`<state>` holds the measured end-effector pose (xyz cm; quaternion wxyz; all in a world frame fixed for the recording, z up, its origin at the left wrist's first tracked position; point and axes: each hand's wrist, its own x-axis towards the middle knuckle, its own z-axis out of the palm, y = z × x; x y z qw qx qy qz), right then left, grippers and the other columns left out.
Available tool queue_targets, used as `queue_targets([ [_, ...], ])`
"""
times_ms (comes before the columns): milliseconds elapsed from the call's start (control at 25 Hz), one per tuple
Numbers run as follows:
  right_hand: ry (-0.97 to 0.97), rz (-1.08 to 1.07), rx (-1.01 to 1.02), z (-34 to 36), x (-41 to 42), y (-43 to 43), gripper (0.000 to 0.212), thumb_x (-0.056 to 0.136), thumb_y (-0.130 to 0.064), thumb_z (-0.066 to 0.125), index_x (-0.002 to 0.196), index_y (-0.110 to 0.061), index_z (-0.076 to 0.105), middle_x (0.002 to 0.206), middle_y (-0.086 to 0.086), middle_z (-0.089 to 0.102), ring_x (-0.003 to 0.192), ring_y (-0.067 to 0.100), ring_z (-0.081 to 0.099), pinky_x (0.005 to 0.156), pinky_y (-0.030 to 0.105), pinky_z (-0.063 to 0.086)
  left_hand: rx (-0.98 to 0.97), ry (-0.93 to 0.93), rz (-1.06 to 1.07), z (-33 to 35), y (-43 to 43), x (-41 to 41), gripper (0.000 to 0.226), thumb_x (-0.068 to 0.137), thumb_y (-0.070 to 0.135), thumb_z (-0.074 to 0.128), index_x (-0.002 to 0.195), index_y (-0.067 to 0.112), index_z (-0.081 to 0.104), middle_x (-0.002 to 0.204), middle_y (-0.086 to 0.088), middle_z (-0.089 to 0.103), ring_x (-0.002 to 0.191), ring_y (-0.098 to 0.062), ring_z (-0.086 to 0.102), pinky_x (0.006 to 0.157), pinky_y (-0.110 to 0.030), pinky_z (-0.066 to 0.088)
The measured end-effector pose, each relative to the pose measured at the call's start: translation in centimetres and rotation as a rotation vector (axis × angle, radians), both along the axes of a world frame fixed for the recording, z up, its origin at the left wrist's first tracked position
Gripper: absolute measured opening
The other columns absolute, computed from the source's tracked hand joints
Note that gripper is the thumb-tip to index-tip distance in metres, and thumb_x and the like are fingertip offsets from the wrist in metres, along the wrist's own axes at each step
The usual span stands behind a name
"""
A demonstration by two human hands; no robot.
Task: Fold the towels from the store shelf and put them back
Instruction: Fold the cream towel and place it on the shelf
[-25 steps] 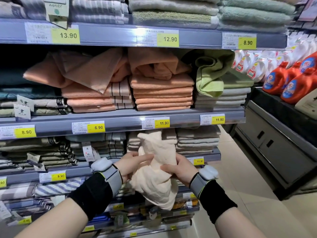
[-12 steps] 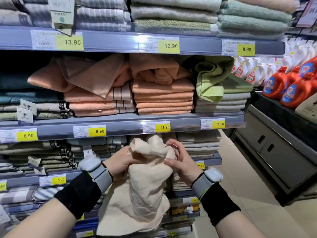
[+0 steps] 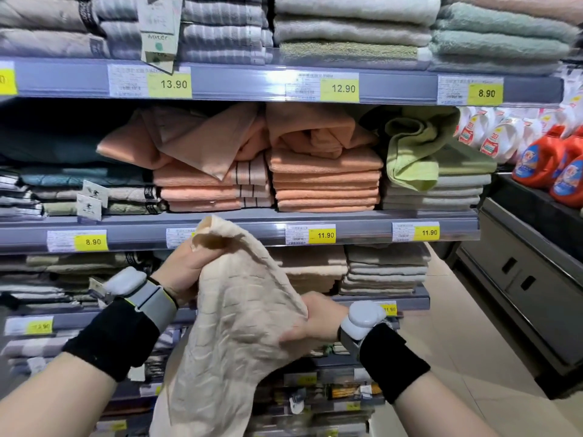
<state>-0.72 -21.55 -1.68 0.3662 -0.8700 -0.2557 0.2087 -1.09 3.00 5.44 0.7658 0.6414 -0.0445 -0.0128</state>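
Observation:
I hold a cream textured towel (image 3: 233, 329) unfolded in front of the store shelf (image 3: 362, 230). My left hand (image 3: 186, 266) grips its top corner, raised to the height of the middle shelf's price rail. Lower and to the right, my right hand (image 3: 318, 320) pinches the towel's side edge. The cloth hangs loose and crumpled below both hands, hiding part of the lower shelves. Behind the towel, a short stack of matching cream towels (image 3: 312, 269) lies on the shelf.
Rumpled peach towels (image 3: 208, 143) and a green one (image 3: 413, 149) lie on top of folded stacks on the middle shelf. Grey and mint stacks fill the top shelf. Orange detergent bottles (image 3: 549, 165) stand on a dark unit at right, with tiled floor (image 3: 473, 357) below.
My left hand has lifted a towel corner higher while my right hand slid down and right along the edge. The bunched towel has opened out and hangs longer.

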Motion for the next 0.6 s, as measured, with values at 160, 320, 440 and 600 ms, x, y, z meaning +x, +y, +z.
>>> queue_targets([
  [160, 0.048, -0.070, -0.190, -3.0, 0.5, -2.0, 0.022, 0.075, -0.038, 0.070, 0.081, -0.017, 0.069, 0.075, -0.003, 0.065, 0.068, 0.014, 0.059, 0.063, 0.026, 0.044, 0.105, -0.009, 0.303, 0.7, 3.7, 0.2, 0.012, 0.091, 0.005, 0.054, 0.092, 0.008, 0.066, 0.071, 0.004, 0.072, 0.065, -0.007, 0.065, 0.062, -0.020, 0.053],
  [320, 0.019, -0.302, 0.002, -2.1, 1.3, -3.6, 0.027, 0.085, -0.036, 0.066, 0.071, -0.014, 0.063, 0.060, -0.009, 0.054, 0.055, 0.006, 0.047, 0.056, 0.023, 0.034, 0.583, -0.002, 0.564, 0.5, 6.8, 0.0, 0.036, 0.084, 0.032, 0.068, 0.083, -0.004, 0.068, 0.077, -0.011, 0.064, 0.068, -0.015, 0.052, 0.058, -0.029, 0.040],
  [440, 0.068, -0.426, 0.347, 0.2, 1.4, -3.4, 0.026, 0.094, -0.018, 0.055, 0.069, -0.019, 0.061, 0.054, -0.016, 0.054, 0.051, -0.006, 0.046, 0.056, 0.017, 0.036, 0.754, 0.010, 0.602, 0.5, 7.6, -0.6, 0.042, 0.079, 0.036, 0.072, 0.077, -0.005, 0.066, 0.076, -0.014, 0.063, 0.070, -0.018, 0.051, 0.058, -0.029, 0.037],
  [600, 0.044, -0.539, 0.629, 3.2, 1.5, -3.1, 0.031, 0.098, -0.009, 0.044, 0.073, -0.014, 0.062, 0.052, -0.013, 0.063, 0.051, -0.007, 0.054, 0.053, 0.013, 0.041, 1.008, -0.142, 0.542, 0.6, 8.3, -0.8, 0.034, 0.072, 0.033, 0.080, 0.067, 0.004, 0.061, 0.067, -0.012, 0.064, 0.063, -0.022, 0.050, 0.057, -0.032, 0.036],
])
